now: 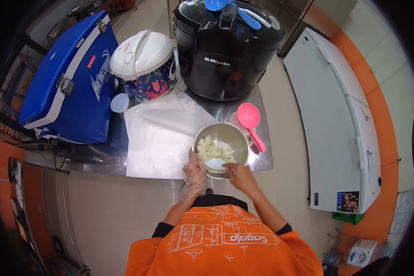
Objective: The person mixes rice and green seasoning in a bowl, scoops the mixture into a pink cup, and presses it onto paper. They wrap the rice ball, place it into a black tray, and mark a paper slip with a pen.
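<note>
A round metal bowl stands at the front edge of the steel table, with pale greenish-white rice in it. My left hand, in a clear plastic glove, grips the bowl's left side near the rim. My right hand, which looks bare, is closed round the handle of a white rice paddle. The paddle's blade rests on the rice, tilted toward the left. Sheets of white paper lie on the table left of the bowl. A pink ladle sits just behind the bowl, on its right.
A large black Miyako rice cooker stands at the back, with blue and white utensils on its lid. Left of it are a flowered rice container, a small lidded tub and a blue cooler box. A chest freezer is at right.
</note>
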Demonstrator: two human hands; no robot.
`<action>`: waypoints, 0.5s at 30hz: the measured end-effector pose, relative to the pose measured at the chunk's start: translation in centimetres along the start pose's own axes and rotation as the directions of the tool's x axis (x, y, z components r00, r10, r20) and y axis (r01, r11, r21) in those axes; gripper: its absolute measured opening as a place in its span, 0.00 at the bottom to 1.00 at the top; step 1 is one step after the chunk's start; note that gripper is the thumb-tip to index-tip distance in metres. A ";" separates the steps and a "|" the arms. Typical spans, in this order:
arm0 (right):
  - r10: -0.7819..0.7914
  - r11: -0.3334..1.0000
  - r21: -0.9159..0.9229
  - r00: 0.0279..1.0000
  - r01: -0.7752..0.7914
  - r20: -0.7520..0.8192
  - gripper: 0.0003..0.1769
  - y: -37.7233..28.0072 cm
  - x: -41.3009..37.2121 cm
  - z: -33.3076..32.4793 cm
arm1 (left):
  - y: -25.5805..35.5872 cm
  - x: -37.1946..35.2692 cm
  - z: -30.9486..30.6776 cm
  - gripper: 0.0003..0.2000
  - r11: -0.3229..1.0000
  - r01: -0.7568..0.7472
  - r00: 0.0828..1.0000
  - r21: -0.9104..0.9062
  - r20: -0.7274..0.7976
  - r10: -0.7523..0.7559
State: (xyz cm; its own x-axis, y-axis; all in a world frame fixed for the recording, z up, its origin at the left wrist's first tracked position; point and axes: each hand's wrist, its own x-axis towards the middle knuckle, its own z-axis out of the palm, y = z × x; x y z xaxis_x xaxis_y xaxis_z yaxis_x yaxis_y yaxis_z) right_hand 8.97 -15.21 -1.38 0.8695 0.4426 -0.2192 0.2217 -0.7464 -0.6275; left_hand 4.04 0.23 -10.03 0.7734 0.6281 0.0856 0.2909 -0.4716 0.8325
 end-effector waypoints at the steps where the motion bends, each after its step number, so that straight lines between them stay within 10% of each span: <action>1: 0.023 0.999 -0.035 0.999 -0.021 0.043 0.12 -0.7 0.3 -1.6 | -0.3 0.0 0.2 0.24 0.999 -0.032 0.999 0.019 -0.007 0.032; 15: 0.213 0.909 -0.390 0.968 -0.146 0.135 0.13 -1.4 0.2 -1.7 | 2.1 0.9 -0.9 0.20 0.999 0.019 1.000 -0.041 0.024 -0.018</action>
State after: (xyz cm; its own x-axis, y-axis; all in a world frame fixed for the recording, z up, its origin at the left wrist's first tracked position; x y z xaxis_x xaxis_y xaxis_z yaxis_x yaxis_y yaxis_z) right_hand 9.63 -14.90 0.75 0.8289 0.3366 -0.4468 0.2470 -0.9368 -0.2476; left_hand 4.82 0.40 -7.74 0.7811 0.6218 0.0573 0.2826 -0.4338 0.8556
